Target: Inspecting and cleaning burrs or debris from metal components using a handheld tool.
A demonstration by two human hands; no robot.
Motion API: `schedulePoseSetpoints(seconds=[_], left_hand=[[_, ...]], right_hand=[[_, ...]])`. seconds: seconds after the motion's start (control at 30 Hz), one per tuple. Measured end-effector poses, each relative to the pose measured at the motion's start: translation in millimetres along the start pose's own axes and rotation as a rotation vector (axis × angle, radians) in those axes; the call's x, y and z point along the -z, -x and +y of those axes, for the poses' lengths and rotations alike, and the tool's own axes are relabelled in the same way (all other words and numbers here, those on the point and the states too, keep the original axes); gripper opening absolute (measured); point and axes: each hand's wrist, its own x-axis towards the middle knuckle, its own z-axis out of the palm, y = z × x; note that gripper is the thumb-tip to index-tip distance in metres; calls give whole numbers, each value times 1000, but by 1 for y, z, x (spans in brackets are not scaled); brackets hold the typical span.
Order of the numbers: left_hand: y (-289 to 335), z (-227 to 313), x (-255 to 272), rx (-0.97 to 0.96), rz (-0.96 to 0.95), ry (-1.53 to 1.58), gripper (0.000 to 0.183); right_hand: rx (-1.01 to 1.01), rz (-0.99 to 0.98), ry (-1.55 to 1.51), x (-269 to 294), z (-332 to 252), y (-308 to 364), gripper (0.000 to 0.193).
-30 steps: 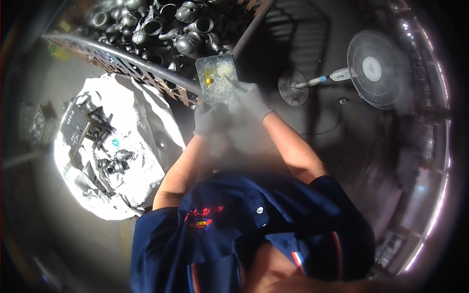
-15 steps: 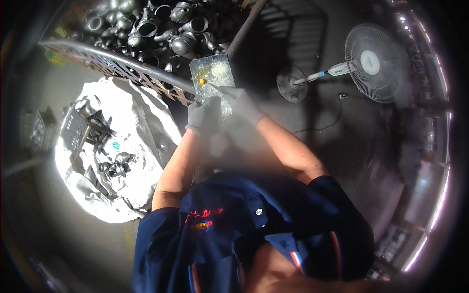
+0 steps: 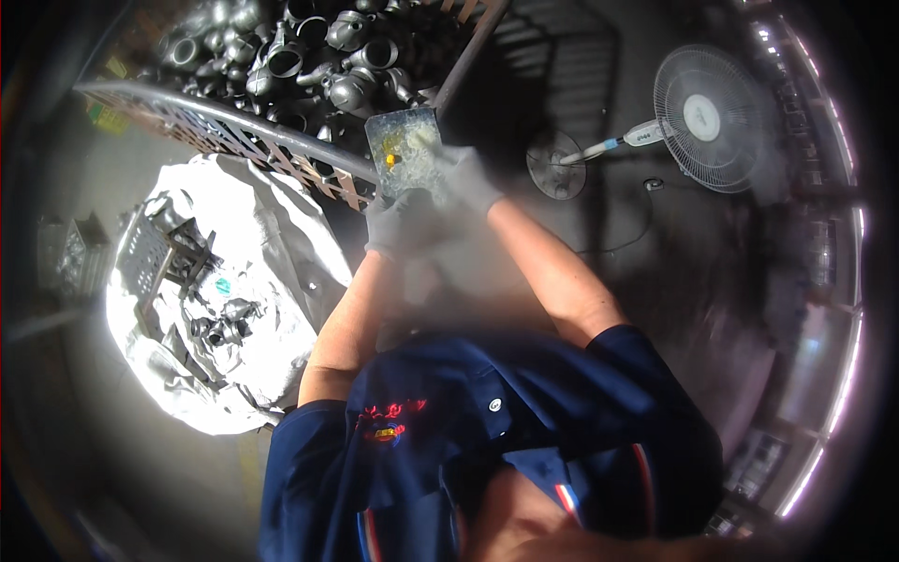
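Note:
In front of me both hands, in grey gloves, come together at the near part of a small flat-topped surface (image 3: 378,126). It is greyish, strewn with pale bits, and carries a small yellow-orange spot (image 3: 390,160). My left hand (image 3: 385,225) is closed at its near edge, its fingertips dark and blurred. Beside it, my right hand (image 3: 468,178) has its fingers bent together over the right side. Haze and the gloves hide whatever either hand may be gripping.
Beyond the surface stands a large lattice-sided crate (image 3: 234,120) heaped with black pipe-like parts (image 3: 351,89). At left, a big white sack (image 3: 272,215) holds several black parts (image 3: 223,323) and a dark perforated crate (image 3: 154,253). A pedestal fan (image 3: 700,117) stands at right, its cable on the floor.
My right hand has drawn slightly right, its fingers now more bunched and no longer stretching left across the surface. The left hand has shifted slightly right.

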Motion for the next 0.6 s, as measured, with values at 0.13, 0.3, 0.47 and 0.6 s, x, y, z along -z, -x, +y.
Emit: schedulePoseSetpoints(seconds=[0.13,0.3,0.47,0.6], left_hand=[[0,1,-1,16,-38,22,18],[-5,-7,-1,-61,20,29,18],[2,6,-3,-4,-31,-52,19],[2,12,-6,19,-1,-110,19]], right_hand=[[76,68,138,2,31,-5,25],[6,9,68,-3,0,5,23],[23,71,-119,-1,-5,-14,25],[-18,131,-4,-6,2,-2,24]])
